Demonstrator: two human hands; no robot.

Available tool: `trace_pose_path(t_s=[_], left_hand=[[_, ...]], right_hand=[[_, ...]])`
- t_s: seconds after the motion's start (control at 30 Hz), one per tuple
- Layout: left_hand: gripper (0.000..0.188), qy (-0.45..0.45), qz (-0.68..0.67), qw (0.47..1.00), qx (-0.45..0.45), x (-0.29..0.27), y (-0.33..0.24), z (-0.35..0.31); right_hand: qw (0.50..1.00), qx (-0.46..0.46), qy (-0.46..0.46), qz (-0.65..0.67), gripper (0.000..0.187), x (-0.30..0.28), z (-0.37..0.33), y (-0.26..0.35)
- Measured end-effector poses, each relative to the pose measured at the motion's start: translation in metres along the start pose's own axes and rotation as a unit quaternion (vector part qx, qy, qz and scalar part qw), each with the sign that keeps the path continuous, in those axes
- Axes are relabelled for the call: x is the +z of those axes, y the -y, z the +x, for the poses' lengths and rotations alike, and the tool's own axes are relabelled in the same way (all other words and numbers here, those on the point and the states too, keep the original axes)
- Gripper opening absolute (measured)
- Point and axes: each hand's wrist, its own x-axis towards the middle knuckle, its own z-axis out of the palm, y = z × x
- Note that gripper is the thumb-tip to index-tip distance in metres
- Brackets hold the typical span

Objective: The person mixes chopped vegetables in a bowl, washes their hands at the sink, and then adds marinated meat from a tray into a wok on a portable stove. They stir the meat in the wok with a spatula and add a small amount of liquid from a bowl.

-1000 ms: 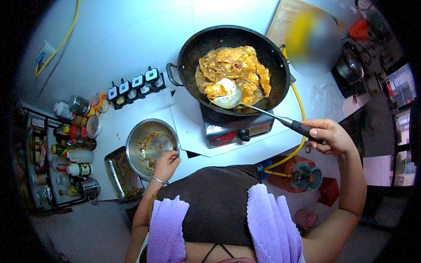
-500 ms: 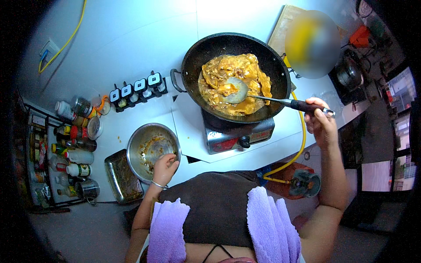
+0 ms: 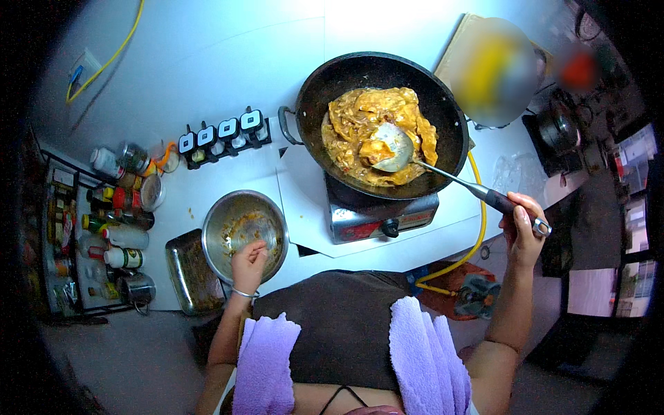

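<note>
My right hand (image 3: 524,232) is wrapped round the dark handle of a metal wok spatula (image 3: 395,151). The spatula's broad head rests among saucy, yellow-brown food (image 3: 377,107) in a black wok (image 3: 443,104) on a portable gas stove (image 3: 382,220). At the left, my left hand (image 3: 249,266) hangs over the near part of a steel mixing bowl (image 3: 205,235) with brown sauce smears inside. Its fingers are curled closed; whether anything is in them is hidden.
Left of the bowl lies a stained metal tray (image 3: 190,273). Seasoning boxes (image 3: 225,135) stand by the wall, and bottles fill a rack (image 3: 124,238) farther left. A yellow hose (image 3: 477,228) runs down past the counter edge to a gas cylinder (image 3: 443,287).
My left hand has shifted left from the bowl's right rim to over its near part. My right hand has moved slightly down and right, with the spatula head shifting within the food.
</note>
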Motion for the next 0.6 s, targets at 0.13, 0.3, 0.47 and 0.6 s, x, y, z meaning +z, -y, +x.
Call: trace_pose_path(t_s=[0.13, 0.3, 0.47, 0.6], left_hand=[[0.022, -0.023, 0.007, 0.999, 0.034, 0.000, -0.006, -0.004], [0.021, -0.074, 0.030, 0.995, 0.060, -0.010, 0.005, -0.006], [0.016, -0.243, 0.200, 0.948, 0.051, -0.064, 0.003, -0.014], [0.016, -0.326, 0.295, 0.896, -0.057, -0.107, 0.039, -0.035]], right_hand=[[1.000, 0.012, -0.021, 0.016, 0.021, -0.008, -0.003, -0.002], [0.997, 0.047, -0.050, 0.018, 0.025, -0.032, -0.002, -0.022], [0.996, 0.055, -0.059, 0.030, 0.039, -0.036, -0.010, -0.023], [0.997, 0.044, 0.016, 0.053, 0.048, -0.060, -0.003, -0.030]])
